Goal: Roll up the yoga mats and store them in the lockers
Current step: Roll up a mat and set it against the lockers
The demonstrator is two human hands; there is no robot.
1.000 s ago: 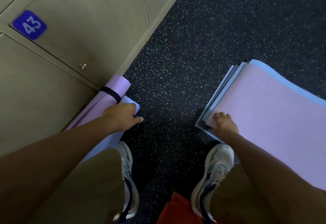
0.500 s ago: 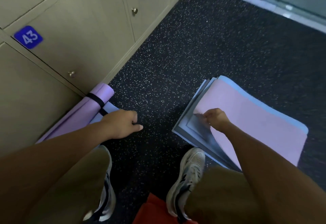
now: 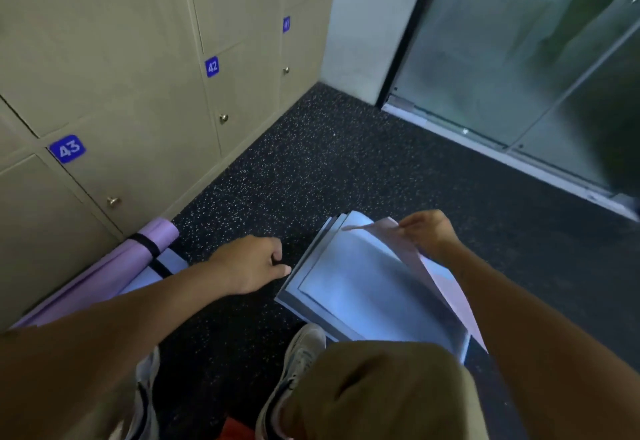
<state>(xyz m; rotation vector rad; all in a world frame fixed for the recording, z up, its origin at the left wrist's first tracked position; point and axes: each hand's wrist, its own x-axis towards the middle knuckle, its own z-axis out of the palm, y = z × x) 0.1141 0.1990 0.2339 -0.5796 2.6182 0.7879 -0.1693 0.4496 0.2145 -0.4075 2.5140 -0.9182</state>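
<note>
A stack of flat blue mats point(image 3: 363, 294) lies on the dark speckled floor in front of my right knee. My right hand point(image 3: 427, 232) pinches the near corner of the pink top mat point(image 3: 433, 266) and holds it peeled up off the stack. My left hand point(image 3: 252, 263) hovers over the floor just left of the stack, fingers loosely curled, holding nothing. A rolled purple mat point(image 3: 152, 242) with a black strap lies against the locker base at left, and a rolled blue mat point(image 3: 162, 270) lies beside it, partly hidden by my left arm.
Beige lockers point(image 3: 138, 93) numbered 43, 42 and 41 line the left wall, all doors closed, with round knobs point(image 3: 113, 201). A glass door point(image 3: 519, 59) stands at the far right. My two shoes point(image 3: 298, 360) and knees fill the bottom.
My right hand has lifted the pink mat's corner up and back off the blue stack. My left hand has left the rolled mats and moved right. The view has tilted up.
</note>
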